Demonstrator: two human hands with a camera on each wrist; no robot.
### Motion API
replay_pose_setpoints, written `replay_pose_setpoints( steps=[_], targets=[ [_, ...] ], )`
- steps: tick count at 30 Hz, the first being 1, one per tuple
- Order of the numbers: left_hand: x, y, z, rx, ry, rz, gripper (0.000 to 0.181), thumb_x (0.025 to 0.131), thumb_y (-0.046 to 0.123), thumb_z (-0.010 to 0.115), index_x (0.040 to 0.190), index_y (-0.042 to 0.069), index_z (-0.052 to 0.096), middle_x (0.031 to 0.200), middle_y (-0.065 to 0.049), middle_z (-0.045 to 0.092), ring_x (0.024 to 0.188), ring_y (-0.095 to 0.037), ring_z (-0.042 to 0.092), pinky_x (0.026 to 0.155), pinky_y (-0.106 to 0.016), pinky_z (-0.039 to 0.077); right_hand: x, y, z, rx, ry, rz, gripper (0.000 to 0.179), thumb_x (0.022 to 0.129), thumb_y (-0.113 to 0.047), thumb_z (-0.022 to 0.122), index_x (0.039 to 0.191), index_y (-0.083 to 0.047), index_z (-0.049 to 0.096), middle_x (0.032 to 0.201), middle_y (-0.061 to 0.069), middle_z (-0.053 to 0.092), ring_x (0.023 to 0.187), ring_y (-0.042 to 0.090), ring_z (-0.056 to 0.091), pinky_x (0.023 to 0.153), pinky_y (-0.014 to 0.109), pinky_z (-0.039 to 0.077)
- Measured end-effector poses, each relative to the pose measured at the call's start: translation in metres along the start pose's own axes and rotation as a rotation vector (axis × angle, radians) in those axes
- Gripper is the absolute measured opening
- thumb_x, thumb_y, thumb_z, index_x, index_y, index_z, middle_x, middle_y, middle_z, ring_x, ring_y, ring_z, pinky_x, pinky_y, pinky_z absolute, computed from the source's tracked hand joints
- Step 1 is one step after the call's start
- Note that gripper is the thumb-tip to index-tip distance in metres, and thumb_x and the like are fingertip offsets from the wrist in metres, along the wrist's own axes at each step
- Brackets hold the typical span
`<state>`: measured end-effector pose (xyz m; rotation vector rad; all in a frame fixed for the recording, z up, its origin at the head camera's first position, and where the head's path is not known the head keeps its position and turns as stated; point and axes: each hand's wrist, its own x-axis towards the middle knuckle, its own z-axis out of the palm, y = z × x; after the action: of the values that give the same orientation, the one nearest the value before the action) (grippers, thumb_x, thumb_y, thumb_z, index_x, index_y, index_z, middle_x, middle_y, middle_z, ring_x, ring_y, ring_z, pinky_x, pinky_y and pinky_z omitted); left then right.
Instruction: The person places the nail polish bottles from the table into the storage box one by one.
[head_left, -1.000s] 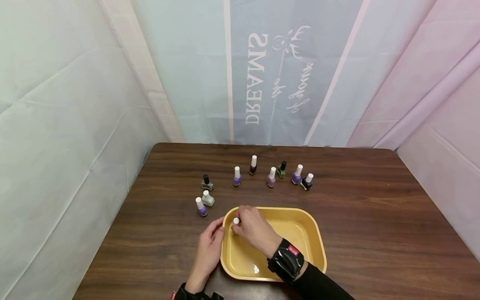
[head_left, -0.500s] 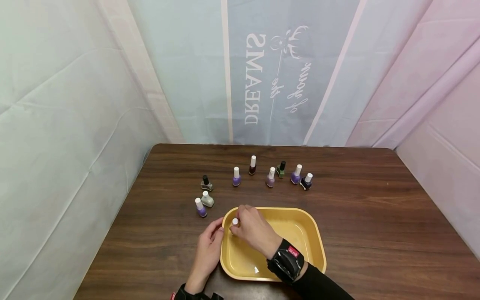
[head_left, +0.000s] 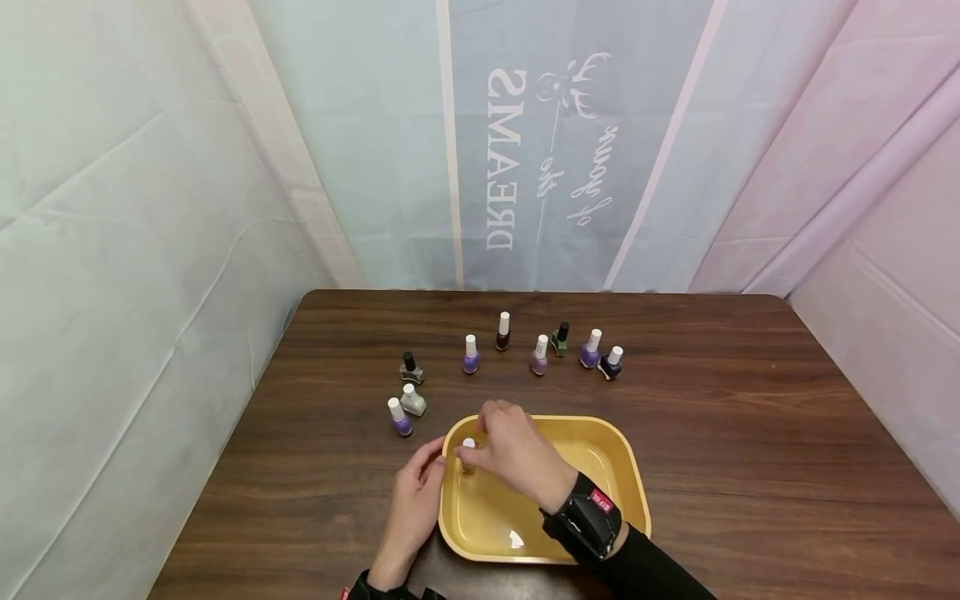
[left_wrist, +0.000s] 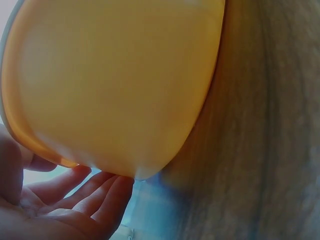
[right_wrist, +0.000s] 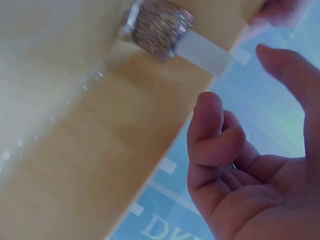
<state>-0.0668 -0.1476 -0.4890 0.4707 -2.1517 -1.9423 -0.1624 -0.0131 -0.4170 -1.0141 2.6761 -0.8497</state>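
A nail polish bottle (right_wrist: 157, 27) with glittery brown contents and a white cap stands inside the yellow tray (head_left: 543, 557), near its far left corner. My right hand (head_left: 521, 454) is over the tray beside this bottle. In the right wrist view a gap shows between the cap and the spread thumb and fingers, which hold nothing. At the tray's left side, my left hand (head_left: 414, 504) touches the outer wall. The left wrist view shows its fingertips (left_wrist: 122, 187) resting against that wall, below the rim.
Several nail polish bottles stand beyond the tray. To the left are a purple one (head_left: 401, 423), a pale one (head_left: 413, 403) and a black-capped one (head_left: 411, 371). A dark bottle (head_left: 611, 364) is at the right end. Fabric curtains (head_left: 360, 142) surround the wooden table (head_left: 750, 417).
My right hand has let go of the nail polish bottle, its thumb and fingers parting and lifting slightly. The bottle stays in the tray corner. My left hand keeps its place at the tray.
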Motion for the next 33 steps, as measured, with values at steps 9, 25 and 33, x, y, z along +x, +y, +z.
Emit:
replay_pose_setpoints(
  steps=[9,25,33],
  targets=[
    [0.001,0.001,0.002,-0.004,0.009,0.003,0.032,0.100,0.011,0.048,0.128,-0.001,0.058,0.124,-0.023,0.063,0.108,-0.026,0.065,0.083,-0.025,0.055,0.000,0.007,-0.028,0.034,0.088,0.024,0.032,0.082,-0.031,0.076,0.092,-0.004,0.062,0.082,0.004,0.061,0.065,0.010,0.049,0.059,0.022,0.043],
    [-0.001,0.003,-0.002,0.053,0.028,-0.018,0.033,0.100,0.012,0.047,0.129,-0.001,0.058,0.128,-0.023,0.060,0.112,-0.026,0.063,0.085,-0.027,0.055,-0.004,0.066,-0.100,0.113,0.236,0.092,0.017,0.091,-0.020,0.066,0.103,-0.008,0.062,0.089,0.003,0.065,0.077,0.014,0.056,0.070,0.029,0.046],
    [0.000,0.001,0.001,0.071,0.038,-0.054,0.031,0.100,0.011,0.048,0.127,0.002,0.059,0.127,-0.020,0.061,0.111,-0.025,0.063,0.085,-0.026,0.055,-0.008,0.118,-0.122,0.167,0.294,0.182,0.025,0.095,-0.025,0.062,0.111,-0.006,0.062,0.100,0.010,0.066,0.086,0.020,0.056,0.071,0.027,0.044]
  ],
)
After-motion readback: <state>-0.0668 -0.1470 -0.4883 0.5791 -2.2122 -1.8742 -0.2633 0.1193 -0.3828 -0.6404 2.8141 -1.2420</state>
